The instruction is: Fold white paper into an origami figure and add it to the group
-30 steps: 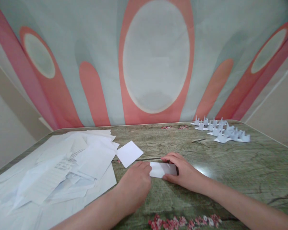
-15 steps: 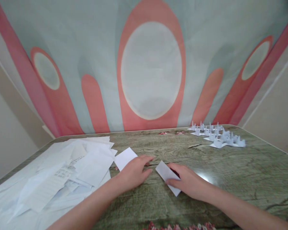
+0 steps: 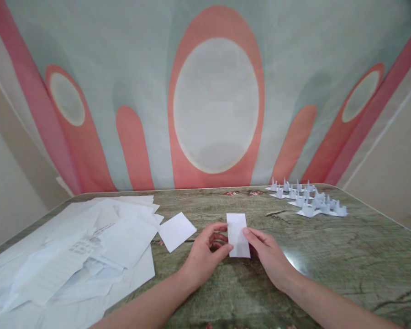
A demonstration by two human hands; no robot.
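A white folded sheet of paper (image 3: 237, 228), now a narrow upright rectangle, is held just above the wooden table in front of me. My right hand (image 3: 269, 256) pinches its right edge, thumb on the front face and the other fingers behind. At the left edge, my left hand (image 3: 208, 249) has its fingers curled, with the thumb on the lower left corner and the index fingertip at the upper side. A separate square sheet of white paper (image 3: 177, 231) lies flat on the table, left of my left hand.
A spread pile of loose white papers (image 3: 130, 237), some printed, covers the table's left side. Several folded white paper figures (image 3: 308, 209) stand in rows at the back right. Behind the wood-grain table (image 3: 329, 260) rises a patterned coral and grey-green backdrop (image 3: 215, 180).
My right hand has turned the folded paper from slanted to upright. My left hand has moved right, away from the square sheet, and now touches the folded paper's left edge.
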